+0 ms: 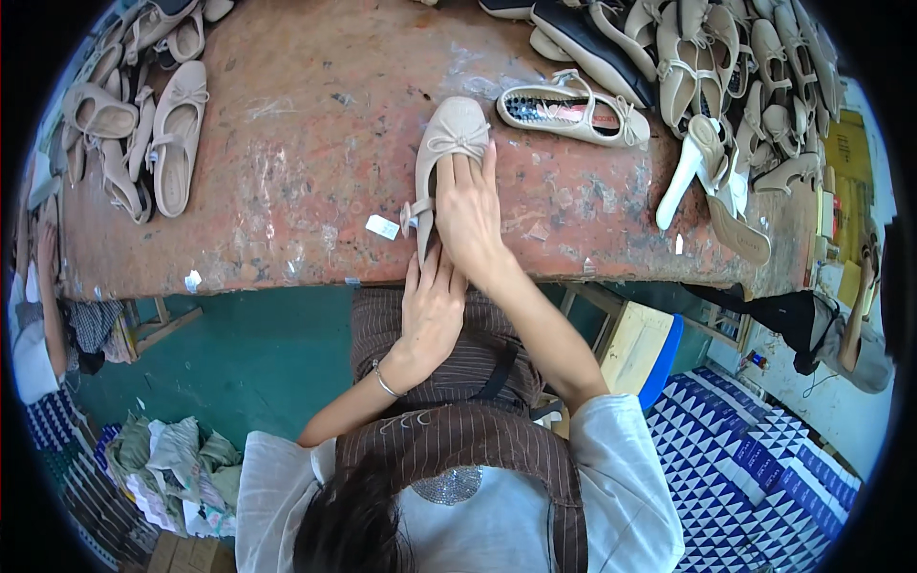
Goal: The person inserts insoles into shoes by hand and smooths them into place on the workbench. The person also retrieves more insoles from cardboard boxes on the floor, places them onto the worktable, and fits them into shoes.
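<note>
A beige ballet flat [457,129] with a bow and an ankle strap lies on the worn table, toe pointing away from me. My right hand [468,215] reaches into its opening, with several fingers inside near the toe and one along the outer right side. At the heel, by the table's front edge, the fingers of my left hand [435,301] close on the shoe; their tips are partly hidden. A second beige flat [626,119] lies to the right, toe to the right, its patterned insole showing. Left of the heel is a small white tag [382,226].
Beige shoes [181,143] are heaped at the far left. A larger shoe pile [678,67] fills the far right, with white pieces [680,186] beside it. Below stand a wooden stool [626,353] and blue-white patterned boxes [735,458]. Other people are at both sides.
</note>
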Motion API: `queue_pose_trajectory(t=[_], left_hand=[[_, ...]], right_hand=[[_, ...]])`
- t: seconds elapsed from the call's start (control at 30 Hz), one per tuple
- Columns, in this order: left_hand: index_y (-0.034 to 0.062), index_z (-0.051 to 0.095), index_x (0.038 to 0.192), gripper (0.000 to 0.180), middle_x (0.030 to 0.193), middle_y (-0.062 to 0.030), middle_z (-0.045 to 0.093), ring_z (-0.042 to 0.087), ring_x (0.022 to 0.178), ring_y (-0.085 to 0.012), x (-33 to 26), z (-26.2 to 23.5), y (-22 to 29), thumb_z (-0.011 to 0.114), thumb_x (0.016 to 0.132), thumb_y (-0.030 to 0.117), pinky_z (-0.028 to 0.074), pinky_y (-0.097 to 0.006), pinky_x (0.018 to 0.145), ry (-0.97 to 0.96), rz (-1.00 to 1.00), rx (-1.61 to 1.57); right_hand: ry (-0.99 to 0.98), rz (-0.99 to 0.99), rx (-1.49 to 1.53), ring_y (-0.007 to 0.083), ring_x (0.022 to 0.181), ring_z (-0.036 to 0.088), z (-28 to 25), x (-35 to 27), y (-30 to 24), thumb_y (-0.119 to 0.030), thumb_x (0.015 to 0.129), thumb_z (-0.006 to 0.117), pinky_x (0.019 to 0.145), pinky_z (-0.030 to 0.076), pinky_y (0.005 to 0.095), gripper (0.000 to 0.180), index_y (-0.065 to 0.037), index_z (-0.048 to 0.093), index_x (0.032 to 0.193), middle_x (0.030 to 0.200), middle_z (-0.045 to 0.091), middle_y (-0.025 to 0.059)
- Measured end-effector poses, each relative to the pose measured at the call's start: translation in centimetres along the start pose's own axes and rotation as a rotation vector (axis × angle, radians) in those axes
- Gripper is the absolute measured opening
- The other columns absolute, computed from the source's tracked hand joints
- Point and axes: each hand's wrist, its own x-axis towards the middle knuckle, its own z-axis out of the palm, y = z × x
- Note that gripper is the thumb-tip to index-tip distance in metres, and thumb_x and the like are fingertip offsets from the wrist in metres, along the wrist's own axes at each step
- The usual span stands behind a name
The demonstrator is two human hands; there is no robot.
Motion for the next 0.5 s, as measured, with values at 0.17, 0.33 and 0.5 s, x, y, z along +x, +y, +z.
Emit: queue_pose_trajectory(t=[0.17, 0.33, 0.5], left_hand=[[-0.0037, 0.062, 0.122, 0.042, 0.125, -0.0191, 0.060, 0.049, 0.125, -0.0378, -0.3, 0.6, -0.1, 0.062, 0.084, 0.016, 0.034, -0.053, 0.110, 0.125, 0.049, -0.010], [-0.0086, 0.064, 0.112, 0.035, 0.117, -0.0220, 0.062, 0.052, 0.121, -0.0394, 0.5, -0.1, -0.2, 0.063, 0.082, 0.008, 0.040, -0.052, 0.103, 0.168, 0.073, -0.050], [-0.0053, 0.062, 0.119, 0.043, 0.124, -0.0236, 0.060, 0.051, 0.125, -0.0373, 1.3, -0.5, 0.9, 0.070, 0.083, 0.016, 0.040, -0.052, 0.103, 0.180, 0.002, 0.024]], right_hand=[[0.132, -0.091, -0.121, 0.0390, 0.126, 0.053, 0.2, -3.6, -0.8, -0.006, 0.081, 0.055, 0.115, 0.029, 0.0528, 0.050, 0.015, 0.051, 0.127, 0.128, 0.057, 0.0281], [0.261, -0.074, -0.207, 0.0317, 0.111, 0.060, 1.6, -1.0, -0.1, -0.013, 0.084, 0.055, 0.117, 0.021, 0.0547, 0.031, 0.006, 0.060, 0.108, 0.104, 0.065, 0.0200], [-0.193, -0.001, -0.390, 0.0245, 0.083, 0.070, 2.2, 2.7, 1.6, -0.013, 0.084, 0.053, 0.119, 0.009, 0.0608, 0.024, -0.006, 0.074, 0.075, 0.076, 0.070, 0.0122]])
